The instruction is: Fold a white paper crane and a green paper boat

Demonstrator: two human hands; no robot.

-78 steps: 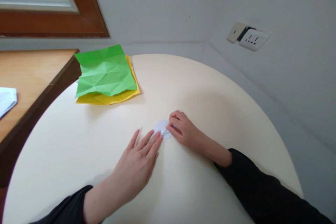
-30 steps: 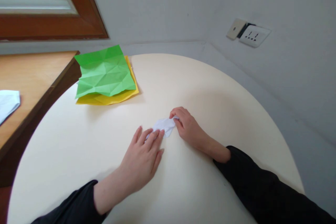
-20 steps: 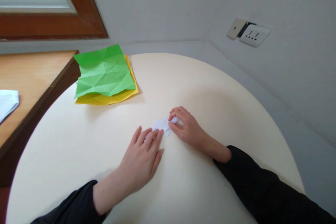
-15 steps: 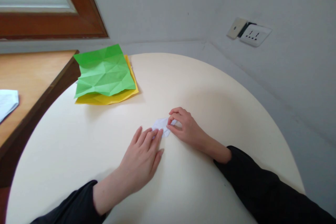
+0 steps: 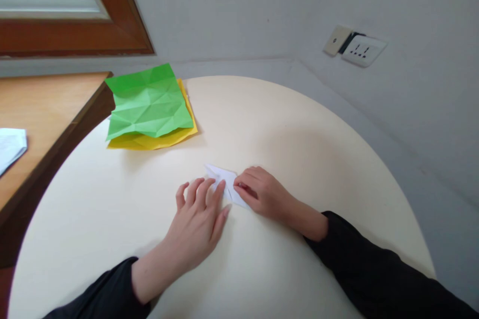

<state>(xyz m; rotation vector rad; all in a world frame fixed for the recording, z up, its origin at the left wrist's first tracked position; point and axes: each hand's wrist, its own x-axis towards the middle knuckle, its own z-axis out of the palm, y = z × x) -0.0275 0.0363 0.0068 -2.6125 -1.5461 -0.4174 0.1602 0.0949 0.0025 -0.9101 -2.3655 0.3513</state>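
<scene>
The left hand (image 5: 196, 224) lies flat, fingers spread, pinning the small folded white paper (image 5: 223, 179) to the round cream bench (image 5: 299, 159); the right hand (image 5: 262, 194) seemingly pinches its right edge, likely to sharpen a crease.

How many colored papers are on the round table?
2. A creased green sheet lies on top of a yellow sheet at the table's far left. More could be hidden under them. The small paper under both hands is white.
</scene>
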